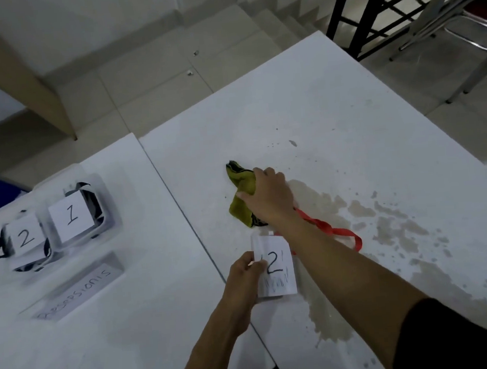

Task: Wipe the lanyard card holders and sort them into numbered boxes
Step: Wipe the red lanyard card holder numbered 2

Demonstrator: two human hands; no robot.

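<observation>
A card holder [274, 265] with a white card marked "2" lies on the right white table, and my left hand [244, 275] pinches its left edge. Its red lanyard [333, 231] trails off to the right behind my right forearm. Farther up the table my right hand [269, 195] grips a crumpled yellow-green cloth [242, 196] that rests on the surface. On the left table stand two clear boxes, one labelled "1" [75, 212] and one labelled "2" [20, 242], both with black lanyards inside or hanging over their rims.
A grey name plate [79, 290] lies on the left table below the boxes. Wet stains [387, 230] spread over the right table beside the lanyard. A narrow gap [179, 207] separates the two tables. A metal chair [457, 18] stands past the far right corner.
</observation>
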